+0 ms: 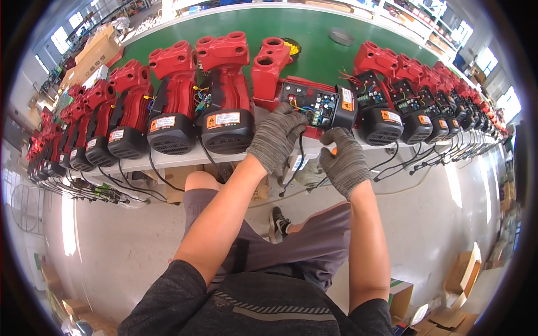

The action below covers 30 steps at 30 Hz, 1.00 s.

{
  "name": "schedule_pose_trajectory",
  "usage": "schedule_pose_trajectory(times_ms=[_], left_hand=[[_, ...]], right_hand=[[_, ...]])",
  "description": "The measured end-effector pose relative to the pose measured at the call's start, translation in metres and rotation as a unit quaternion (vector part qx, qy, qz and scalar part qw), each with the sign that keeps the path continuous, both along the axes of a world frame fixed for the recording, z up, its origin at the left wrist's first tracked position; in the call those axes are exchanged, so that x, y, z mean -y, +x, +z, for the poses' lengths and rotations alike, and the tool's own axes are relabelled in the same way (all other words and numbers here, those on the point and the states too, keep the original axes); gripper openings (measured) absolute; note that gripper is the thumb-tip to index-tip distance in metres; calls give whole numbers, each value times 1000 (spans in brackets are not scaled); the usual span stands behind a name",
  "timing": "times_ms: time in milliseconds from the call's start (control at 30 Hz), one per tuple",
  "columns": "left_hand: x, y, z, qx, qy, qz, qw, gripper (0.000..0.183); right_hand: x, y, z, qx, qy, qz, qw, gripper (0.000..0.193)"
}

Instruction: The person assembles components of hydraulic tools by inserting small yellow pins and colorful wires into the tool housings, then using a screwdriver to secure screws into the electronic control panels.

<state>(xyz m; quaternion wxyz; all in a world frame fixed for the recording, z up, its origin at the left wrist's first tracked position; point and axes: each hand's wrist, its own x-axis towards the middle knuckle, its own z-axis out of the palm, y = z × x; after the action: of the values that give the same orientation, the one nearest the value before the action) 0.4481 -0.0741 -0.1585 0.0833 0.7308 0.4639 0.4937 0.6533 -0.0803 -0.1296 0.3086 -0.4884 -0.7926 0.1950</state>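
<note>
In front of me a red pump with a black motor cover lies turned on its side. Its opened control box shows a circuit board and thin coloured wires. My left hand, in a grey knit glove, rests at the box's near edge with its fingers bent together by the wires; whatever they pinch is hidden. Just right of it, off the near side of the pump, my gloved right hand is closed around something with a small orange part; the rest is covered. A black power cable hangs between the hands.
Closed red pumps line the bench to the left; pumps with exposed boards stand to the right. Cables hang over the front edge. On the green bench top sit a bowl of yellow caps and a round dish. Cartons lie at lower right.
</note>
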Motion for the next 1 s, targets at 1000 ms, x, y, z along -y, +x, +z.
schedule_pose_trajectory(times_ms=[1000], left_hand=[[0, 9, 9, 9, -152, 28, 988, 24]], right_hand=[[87, 27, 66, -650, -147, 95, 739, 25]])
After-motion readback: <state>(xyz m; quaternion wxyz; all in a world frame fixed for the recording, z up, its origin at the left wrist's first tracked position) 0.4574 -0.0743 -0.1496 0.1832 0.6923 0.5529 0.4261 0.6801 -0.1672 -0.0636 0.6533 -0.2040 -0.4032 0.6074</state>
